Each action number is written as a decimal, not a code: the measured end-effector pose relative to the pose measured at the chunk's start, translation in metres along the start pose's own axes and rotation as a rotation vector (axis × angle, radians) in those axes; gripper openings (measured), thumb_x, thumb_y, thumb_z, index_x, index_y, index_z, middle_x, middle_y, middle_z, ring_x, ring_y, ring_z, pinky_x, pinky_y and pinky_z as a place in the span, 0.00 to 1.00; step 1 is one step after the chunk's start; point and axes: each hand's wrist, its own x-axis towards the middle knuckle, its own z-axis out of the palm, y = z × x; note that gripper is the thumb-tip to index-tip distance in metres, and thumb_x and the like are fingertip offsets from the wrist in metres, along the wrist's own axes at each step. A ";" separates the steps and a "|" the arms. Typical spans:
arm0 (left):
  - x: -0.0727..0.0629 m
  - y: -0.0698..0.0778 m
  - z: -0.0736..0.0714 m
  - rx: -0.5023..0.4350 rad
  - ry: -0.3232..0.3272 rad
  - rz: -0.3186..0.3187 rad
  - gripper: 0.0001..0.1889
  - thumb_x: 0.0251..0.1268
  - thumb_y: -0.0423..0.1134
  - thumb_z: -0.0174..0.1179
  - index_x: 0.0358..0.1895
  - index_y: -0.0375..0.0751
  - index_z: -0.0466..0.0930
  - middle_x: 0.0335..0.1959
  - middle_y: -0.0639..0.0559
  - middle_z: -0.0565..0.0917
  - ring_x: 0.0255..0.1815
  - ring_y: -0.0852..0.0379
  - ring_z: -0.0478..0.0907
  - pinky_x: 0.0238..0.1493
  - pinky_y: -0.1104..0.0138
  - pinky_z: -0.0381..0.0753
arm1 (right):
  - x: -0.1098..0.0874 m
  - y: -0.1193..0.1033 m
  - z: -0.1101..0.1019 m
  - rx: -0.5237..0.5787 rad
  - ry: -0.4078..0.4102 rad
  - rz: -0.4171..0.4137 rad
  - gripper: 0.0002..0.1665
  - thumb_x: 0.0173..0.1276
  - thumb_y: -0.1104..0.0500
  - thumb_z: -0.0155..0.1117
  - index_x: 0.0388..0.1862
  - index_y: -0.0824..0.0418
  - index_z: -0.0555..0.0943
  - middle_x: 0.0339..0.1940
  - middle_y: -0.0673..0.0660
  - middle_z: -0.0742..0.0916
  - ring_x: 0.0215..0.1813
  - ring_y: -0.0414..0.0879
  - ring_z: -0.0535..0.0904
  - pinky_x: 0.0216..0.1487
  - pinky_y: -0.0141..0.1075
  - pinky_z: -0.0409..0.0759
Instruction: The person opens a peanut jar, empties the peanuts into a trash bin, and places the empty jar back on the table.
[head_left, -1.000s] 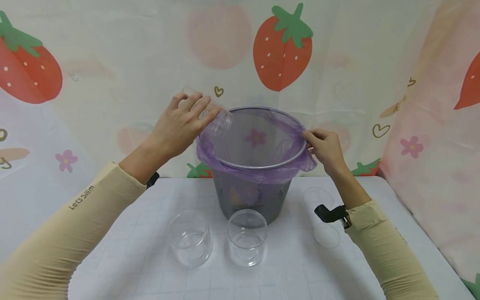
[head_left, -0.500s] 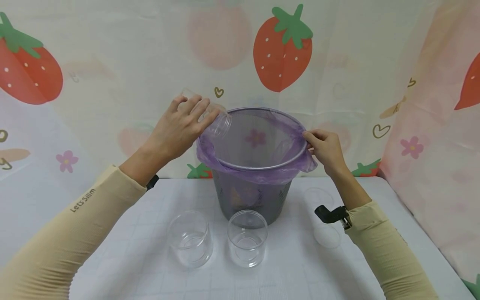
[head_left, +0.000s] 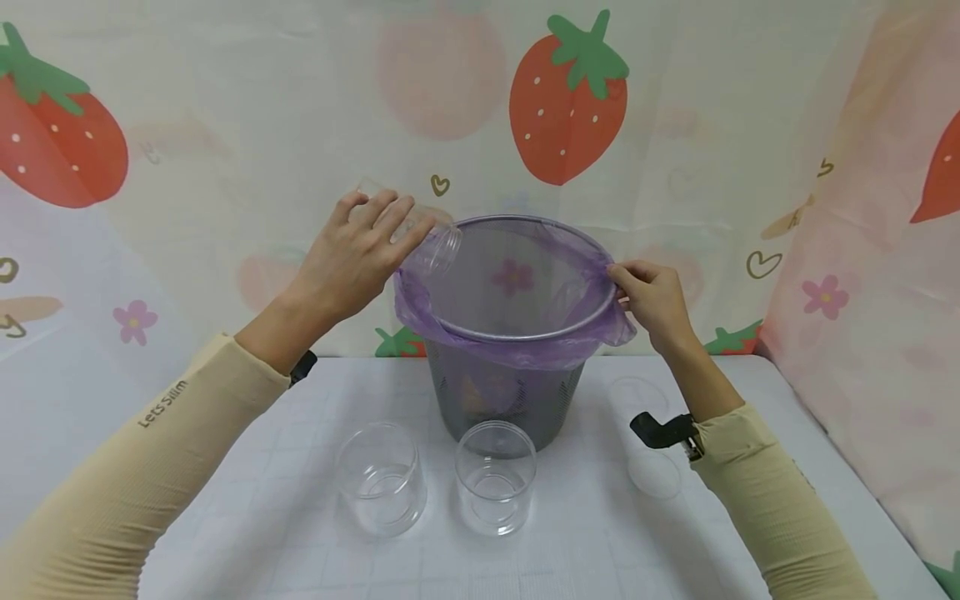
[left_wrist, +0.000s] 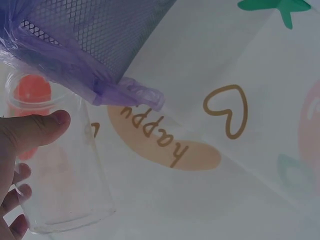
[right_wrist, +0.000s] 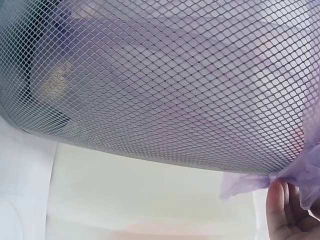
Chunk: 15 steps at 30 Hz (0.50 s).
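My left hand (head_left: 352, 254) grips a clear plastic jar (left_wrist: 65, 170), tipped with its mouth over the left rim of a grey mesh wastebasket (head_left: 502, 392). A purple bin liner (head_left: 517, 354) lines the basket and folds out over its rim. At the right side of the rim my right hand (head_left: 651, 300) pinches the liner; the right wrist view shows its fingers (right_wrist: 276, 202) against the bunched plastic (right_wrist: 305, 172). Some dim contents show through the mesh, too unclear to name. Two more clear jars, the left jar (head_left: 381, 483) and the right jar (head_left: 495, 479), stand upright before the basket.
Two clear round lids, a nearer lid (head_left: 654, 475) and a farther lid (head_left: 637, 396), lie flat on the white table (head_left: 585, 542) below my right forearm. A strawberry-printed cloth (head_left: 697, 108) hangs close behind the basket.
My left hand and the tipped jar have shifted very slightly left. The right hand keeps its hold on the liner, and the jars on the table stay where they were.
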 end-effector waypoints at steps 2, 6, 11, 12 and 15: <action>0.000 0.000 0.000 0.003 -0.004 -0.001 0.35 0.46 0.32 0.74 0.61 0.44 0.71 0.59 0.40 0.77 0.62 0.41 0.70 0.59 0.51 0.69 | 0.000 0.001 0.000 0.000 0.000 0.000 0.23 0.72 0.54 0.59 0.51 0.74 0.80 0.22 0.36 0.80 0.29 0.31 0.76 0.30 0.21 0.79; 0.000 0.001 -0.001 -0.005 0.004 -0.008 0.33 0.48 0.32 0.73 0.61 0.44 0.72 0.59 0.40 0.77 0.62 0.41 0.70 0.58 0.50 0.70 | 0.000 0.001 -0.001 -0.005 0.001 0.001 0.23 0.72 0.53 0.59 0.51 0.74 0.80 0.22 0.36 0.80 0.29 0.31 0.76 0.30 0.21 0.79; 0.006 0.008 -0.005 -0.053 0.109 -0.042 0.25 0.55 0.28 0.65 0.58 0.44 0.75 0.56 0.40 0.79 0.58 0.42 0.73 0.54 0.50 0.72 | 0.000 0.001 -0.002 -0.004 0.002 -0.002 0.23 0.72 0.54 0.59 0.51 0.75 0.80 0.21 0.36 0.80 0.29 0.31 0.76 0.30 0.21 0.79; 0.008 0.010 -0.006 -0.065 0.134 -0.048 0.23 0.56 0.27 0.64 0.57 0.44 0.75 0.56 0.40 0.80 0.58 0.41 0.74 0.53 0.49 0.73 | 0.000 0.001 -0.002 -0.003 0.002 -0.002 0.23 0.72 0.54 0.59 0.51 0.75 0.80 0.21 0.36 0.80 0.29 0.31 0.76 0.30 0.21 0.79; 0.015 0.015 -0.013 -0.090 0.179 -0.062 0.21 0.58 0.26 0.59 0.56 0.44 0.76 0.55 0.40 0.80 0.56 0.41 0.75 0.52 0.49 0.73 | -0.001 0.001 -0.002 -0.003 0.006 -0.002 0.23 0.71 0.54 0.59 0.50 0.75 0.80 0.21 0.36 0.80 0.29 0.31 0.76 0.31 0.21 0.79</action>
